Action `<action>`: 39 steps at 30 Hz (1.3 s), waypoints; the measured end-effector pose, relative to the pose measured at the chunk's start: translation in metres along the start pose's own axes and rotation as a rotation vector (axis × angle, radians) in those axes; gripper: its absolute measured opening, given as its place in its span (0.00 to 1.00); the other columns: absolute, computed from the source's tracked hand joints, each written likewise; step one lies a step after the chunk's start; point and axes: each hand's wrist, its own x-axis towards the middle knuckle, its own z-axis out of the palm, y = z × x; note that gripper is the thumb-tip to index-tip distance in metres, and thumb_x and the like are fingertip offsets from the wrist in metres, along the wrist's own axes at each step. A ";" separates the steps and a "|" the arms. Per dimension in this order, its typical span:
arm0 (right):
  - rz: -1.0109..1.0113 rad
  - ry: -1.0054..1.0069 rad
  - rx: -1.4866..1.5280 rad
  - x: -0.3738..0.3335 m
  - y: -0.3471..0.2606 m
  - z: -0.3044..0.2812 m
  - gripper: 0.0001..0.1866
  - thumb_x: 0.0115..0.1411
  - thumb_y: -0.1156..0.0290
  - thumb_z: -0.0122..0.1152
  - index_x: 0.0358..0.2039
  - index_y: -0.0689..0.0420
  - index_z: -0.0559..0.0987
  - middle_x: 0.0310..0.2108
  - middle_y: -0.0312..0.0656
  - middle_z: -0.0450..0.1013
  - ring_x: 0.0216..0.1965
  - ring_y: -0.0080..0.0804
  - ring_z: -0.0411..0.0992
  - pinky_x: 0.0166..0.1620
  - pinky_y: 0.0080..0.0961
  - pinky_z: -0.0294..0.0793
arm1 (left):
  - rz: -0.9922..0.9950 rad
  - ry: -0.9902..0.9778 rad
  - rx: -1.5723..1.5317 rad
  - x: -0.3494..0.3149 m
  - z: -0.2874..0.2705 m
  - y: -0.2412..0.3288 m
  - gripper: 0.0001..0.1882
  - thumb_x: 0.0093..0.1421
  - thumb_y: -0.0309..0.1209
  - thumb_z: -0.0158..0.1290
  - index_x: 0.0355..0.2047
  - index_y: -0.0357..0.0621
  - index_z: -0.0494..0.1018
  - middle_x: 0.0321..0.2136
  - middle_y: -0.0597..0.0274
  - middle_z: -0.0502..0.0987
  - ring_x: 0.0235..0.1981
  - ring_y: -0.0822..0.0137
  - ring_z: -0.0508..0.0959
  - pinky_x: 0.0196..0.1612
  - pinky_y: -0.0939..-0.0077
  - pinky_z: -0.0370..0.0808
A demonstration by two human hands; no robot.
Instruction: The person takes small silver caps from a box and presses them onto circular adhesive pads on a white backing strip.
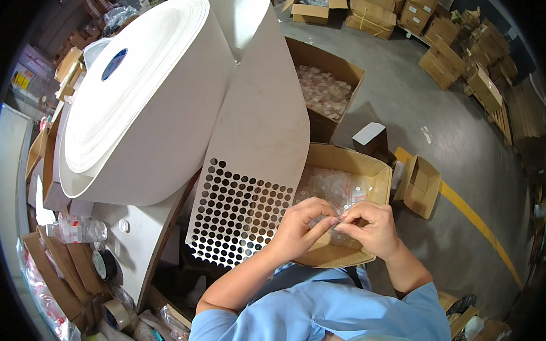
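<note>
My left hand (303, 228) and my right hand (371, 226) meet with thumbs and forefingers pinched close together. Between the fingertips is what looks like a small clear plastic bag (341, 235), mostly hidden by the fingers. Both hands are above an open cardboard box (378, 167), which holds several clear zip bags (337, 186) with red seal lines and small pale discs inside. Left of my left hand hangs a white sheet (259, 117) punched with rows of round holes, coming off a big white roll (180, 107).
Beyond the near box, a larger carton (326, 48) is full of small pale discs. A small open box (421, 186) lies on the floor at right, by a yellow line (479, 223). At left, a plastic bottle (79, 229) and a black tape roll (104, 264) are beside a white table (137, 235).
</note>
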 end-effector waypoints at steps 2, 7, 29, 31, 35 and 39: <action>0.113 -0.026 0.032 0.001 -0.005 0.000 0.09 0.46 0.79 0.69 0.27 0.62 0.77 0.21 0.35 0.73 0.21 0.18 0.69 0.25 0.15 0.69 | -0.030 0.024 -0.005 -0.001 0.000 0.004 0.05 0.55 0.27 0.56 0.30 0.37 0.75 0.28 0.58 0.76 0.33 0.63 0.77 0.37 0.73 0.72; 0.205 -0.162 0.118 0.009 -0.006 -0.002 0.06 0.50 0.77 0.65 0.26 0.63 0.76 0.21 0.35 0.71 0.21 0.18 0.68 0.24 0.16 0.65 | -0.039 0.003 -0.019 -0.003 -0.006 0.005 0.03 0.51 0.24 0.55 0.26 0.36 0.74 0.27 0.57 0.75 0.32 0.63 0.76 0.36 0.73 0.72; -0.257 -0.104 -0.343 0.125 0.006 0.030 0.15 0.51 0.72 0.63 0.39 0.63 0.75 0.39 0.50 0.70 0.41 0.46 0.71 0.45 0.33 0.72 | -0.570 0.483 0.216 -0.048 -0.140 0.003 0.26 0.56 0.31 0.56 0.52 0.34 0.64 0.40 0.50 0.76 0.40 0.61 0.76 0.43 0.72 0.73; -0.301 -0.288 -0.333 0.111 -0.004 0.050 0.16 0.52 0.69 0.62 0.40 0.63 0.75 0.40 0.51 0.69 0.41 0.46 0.71 0.45 0.35 0.73 | -0.593 0.247 -0.213 -0.052 -0.150 0.000 0.27 0.57 0.34 0.57 0.53 0.34 0.64 0.38 0.53 0.77 0.38 0.65 0.77 0.39 0.75 0.74; -0.456 -0.336 -0.309 0.089 -0.011 0.081 0.20 0.51 0.69 0.62 0.45 0.60 0.74 0.42 0.48 0.68 0.42 0.46 0.70 0.46 0.35 0.72 | -0.704 0.361 -0.885 -0.040 -0.142 0.002 0.27 0.65 0.47 0.42 0.53 0.35 0.65 0.41 0.57 0.75 0.41 0.69 0.75 0.43 0.73 0.74; -0.444 -0.308 -0.317 0.083 -0.016 0.095 0.31 0.50 0.69 0.63 0.55 0.58 0.67 0.46 0.45 0.62 0.47 0.44 0.65 0.50 0.35 0.70 | -0.662 0.535 -1.055 -0.026 -0.114 -0.004 0.27 0.66 0.48 0.39 0.52 0.36 0.65 0.42 0.58 0.75 0.41 0.68 0.75 0.44 0.71 0.74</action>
